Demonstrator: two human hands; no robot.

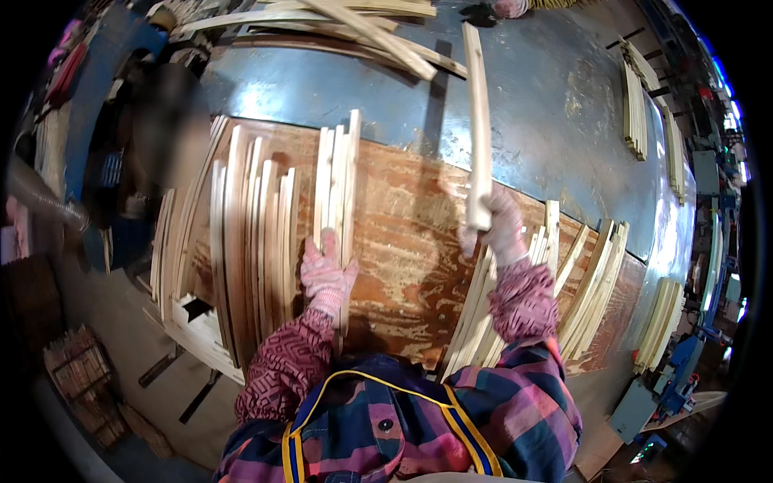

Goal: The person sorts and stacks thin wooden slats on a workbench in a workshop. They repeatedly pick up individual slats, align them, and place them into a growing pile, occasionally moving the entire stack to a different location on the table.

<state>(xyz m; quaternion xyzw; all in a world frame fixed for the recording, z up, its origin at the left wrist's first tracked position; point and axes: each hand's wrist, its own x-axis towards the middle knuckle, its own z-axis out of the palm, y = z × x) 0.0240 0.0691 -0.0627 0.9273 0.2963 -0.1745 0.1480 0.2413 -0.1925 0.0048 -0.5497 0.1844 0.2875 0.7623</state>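
Note:
My right hand (pixel 503 221), in a pale pink glove, grips the near end of a long wooden strip (pixel 478 113). The strip is raised and points away from me over the grey metal table. My left hand (pixel 327 278), gloved the same way, lies with fingers apart on a small bundle of upright-running wooden strips (pixel 333 181). Those strips rest on a brown plywood board (pixel 394 266). To the left of that hand lies a wider group of strips (pixel 258 233). Below my right hand, more strips (pixel 475 310) reach toward my body, partly hidden by my forearm.
A loose pile of wooden strips (pixel 346 36) lies across the far side of the metal table (pixel 555 105). Further strips (pixel 596 290) sit at the right edge of the board. Another person's gloved hand (pixel 511 8) shows at the top. Broken wood (pixel 80 370) lies on the floor at left.

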